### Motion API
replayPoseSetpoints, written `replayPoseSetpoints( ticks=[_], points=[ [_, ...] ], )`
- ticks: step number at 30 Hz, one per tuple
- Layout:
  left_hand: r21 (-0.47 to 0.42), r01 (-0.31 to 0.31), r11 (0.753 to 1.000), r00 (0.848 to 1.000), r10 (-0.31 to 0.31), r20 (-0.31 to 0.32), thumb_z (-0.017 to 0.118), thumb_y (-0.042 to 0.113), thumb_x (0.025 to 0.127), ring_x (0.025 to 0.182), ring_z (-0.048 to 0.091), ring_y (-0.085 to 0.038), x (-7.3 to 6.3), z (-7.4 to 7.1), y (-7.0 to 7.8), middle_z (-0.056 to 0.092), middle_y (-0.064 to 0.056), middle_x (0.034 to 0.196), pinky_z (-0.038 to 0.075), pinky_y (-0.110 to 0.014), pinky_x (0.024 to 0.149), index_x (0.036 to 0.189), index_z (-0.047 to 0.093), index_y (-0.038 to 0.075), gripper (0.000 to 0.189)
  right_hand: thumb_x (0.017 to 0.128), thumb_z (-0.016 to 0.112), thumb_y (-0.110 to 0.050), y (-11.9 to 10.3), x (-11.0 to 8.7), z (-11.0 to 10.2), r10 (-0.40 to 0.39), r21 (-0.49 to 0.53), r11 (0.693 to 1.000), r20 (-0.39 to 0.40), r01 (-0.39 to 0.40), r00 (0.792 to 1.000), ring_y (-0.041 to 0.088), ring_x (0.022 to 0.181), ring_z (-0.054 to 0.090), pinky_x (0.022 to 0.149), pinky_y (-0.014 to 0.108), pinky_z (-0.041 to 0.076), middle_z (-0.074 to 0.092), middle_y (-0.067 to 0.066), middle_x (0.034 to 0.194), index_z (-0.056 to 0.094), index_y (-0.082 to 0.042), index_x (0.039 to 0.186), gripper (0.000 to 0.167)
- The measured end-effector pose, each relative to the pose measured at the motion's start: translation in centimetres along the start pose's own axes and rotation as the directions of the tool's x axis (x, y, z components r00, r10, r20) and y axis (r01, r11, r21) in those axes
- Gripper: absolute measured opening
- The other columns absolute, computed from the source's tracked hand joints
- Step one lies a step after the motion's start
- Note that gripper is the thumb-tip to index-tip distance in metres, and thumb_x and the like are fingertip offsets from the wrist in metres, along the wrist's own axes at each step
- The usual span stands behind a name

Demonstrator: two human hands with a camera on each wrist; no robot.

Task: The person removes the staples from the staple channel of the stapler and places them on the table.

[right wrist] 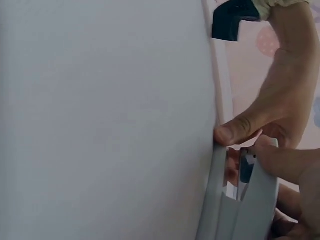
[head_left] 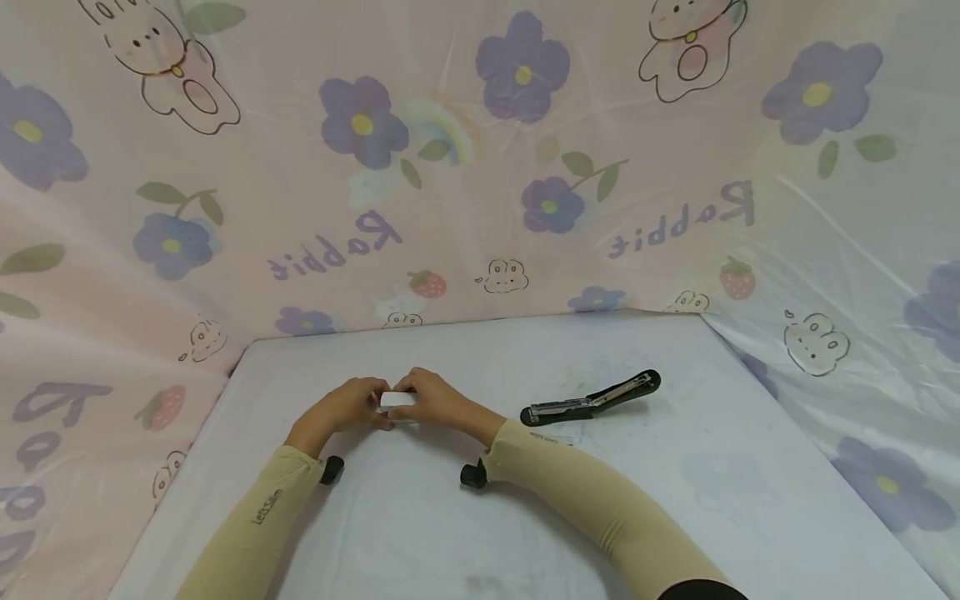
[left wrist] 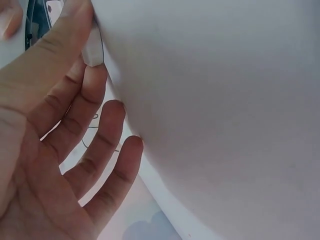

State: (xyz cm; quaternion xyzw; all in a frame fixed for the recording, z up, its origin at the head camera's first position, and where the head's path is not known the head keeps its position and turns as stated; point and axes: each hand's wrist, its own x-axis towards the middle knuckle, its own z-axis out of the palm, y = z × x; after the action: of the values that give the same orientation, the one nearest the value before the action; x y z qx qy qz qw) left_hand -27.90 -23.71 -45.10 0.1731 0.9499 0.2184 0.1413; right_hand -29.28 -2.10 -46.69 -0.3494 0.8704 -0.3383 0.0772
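A small white box [head_left: 398,400] is held just above the white table, between both hands. My left hand [head_left: 347,406] pinches its left end with thumb and forefinger. In the left wrist view the other fingers are spread loosely below the box's pale end [left wrist: 93,50]. My right hand [head_left: 444,406] grips the right end. The right wrist view shows a gap in the box's side [right wrist: 242,215], with something dark and shiny inside; its exact kind is unclear. A black stapler [head_left: 592,404] lies opened out on the table to the right, its metal staple channel showing, apart from both hands.
The white-covered table [head_left: 405,533] meets a cloth backdrop [head_left: 465,200] printed with flowers and rabbits at the back and sides. A black camera sits at each wrist, under beige sleeves [head_left: 585,492]. A small, faint clear piece lies near the stapler, partly behind the right sleeve.
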Motion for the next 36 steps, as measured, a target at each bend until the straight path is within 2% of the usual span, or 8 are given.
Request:
replayPoseSetpoints(
  ticks=[5, 14, 22, 25, 30, 36],
  points=[
    [-0.003, -0.025, 1.0, 1.0, 0.025, -0.016, 0.094, 0.022, 0.085, 0.106, 0.065, -0.031, -0.1, 0.0, 0.5, 0.07, -0.013, 0.113, 0.053, -0.055, 0.096, 0.126, 0.069, 0.001, 0.053, 0.098, 0.083, -0.031, 0.1, -0.1, -0.2, 0.015, 0.037, 0.999, 0.004, -0.016, 1.0, 0.008, 0.095, 0.055, 0.085, 0.023, 0.046, 0.066, 0.002, 0.114, 0.075, -0.006, 0.13, 0.041],
    [0.04, -0.006, 0.999, 1.0, 0.007, -0.021, 0.093, 0.024, 0.085, 0.104, 0.064, -0.028, -0.2, 0.1, 0.8, 0.069, -0.01, 0.111, 0.053, -0.054, 0.094, 0.13, 0.068, 0.0, 0.057, 0.097, 0.083, -0.029, 0.0, -0.2, -0.1, 0.028, 0.063, 0.998, -0.013, -0.027, 1.0, 0.018, 0.116, 0.064, 0.102, 0.029, 0.051, 0.069, 0.005, 0.125, 0.074, -0.007, 0.131, 0.041],
    [0.045, 0.003, 0.999, 1.0, -0.003, -0.021, 0.094, 0.025, 0.085, 0.099, 0.062, -0.026, -0.3, 0.1, 0.7, 0.068, -0.009, 0.11, 0.052, -0.052, 0.091, 0.129, 0.068, 0.002, 0.056, 0.098, 0.082, -0.029, 0.0, -0.4, 0.0, 0.025, 0.073, 0.997, -0.034, -0.023, 0.999, 0.019, 0.118, 0.064, 0.102, 0.03, 0.051, 0.07, 0.005, 0.128, 0.074, -0.007, 0.132, 0.041],
    [0.047, 0.012, 0.999, 1.0, -0.011, -0.017, 0.093, 0.026, 0.086, 0.097, 0.06, -0.024, -0.3, 0.0, 0.8, 0.067, -0.008, 0.108, 0.052, -0.05, 0.089, 0.123, 0.068, 0.004, 0.049, 0.098, 0.083, -0.029, 0.2, -0.6, -0.2, 0.029, 0.134, 0.991, -0.044, -0.023, 0.999, 0.015, 0.114, 0.065, 0.099, 0.029, 0.052, 0.072, 0.004, 0.126, 0.075, -0.009, 0.131, 0.039],
    [0.05, 0.04, 0.998, 0.999, -0.04, -0.01, 0.093, 0.026, 0.087, 0.099, 0.062, -0.025, -0.4, -0.3, 1.0, 0.066, -0.007, 0.105, 0.053, -0.05, 0.09, 0.109, 0.065, 0.007, 0.041, 0.097, 0.083, -0.029, 0.9, -0.6, -0.6, 0.036, 0.273, 0.962, -0.086, -0.012, 0.996, 0.01, 0.109, 0.065, 0.095, 0.028, 0.053, 0.073, 0.0, 0.126, 0.076, -0.015, 0.131, 0.037],
    [0.054, 0.016, 0.998, 1.0, -0.015, -0.008, 0.092, 0.025, 0.087, 0.098, 0.059, -0.025, -0.4, -0.2, 0.9, 0.066, -0.007, 0.105, 0.052, -0.05, 0.089, 0.11, 0.066, 0.006, 0.04, 0.097, 0.083, -0.031, 1.2, -1.0, -0.7, 0.031, 0.299, 0.954, -0.107, 0.002, 0.994, 0.014, 0.111, 0.065, 0.094, 0.028, 0.052, 0.071, 0.003, 0.132, 0.072, -0.012, 0.135, 0.043]
  ],
)
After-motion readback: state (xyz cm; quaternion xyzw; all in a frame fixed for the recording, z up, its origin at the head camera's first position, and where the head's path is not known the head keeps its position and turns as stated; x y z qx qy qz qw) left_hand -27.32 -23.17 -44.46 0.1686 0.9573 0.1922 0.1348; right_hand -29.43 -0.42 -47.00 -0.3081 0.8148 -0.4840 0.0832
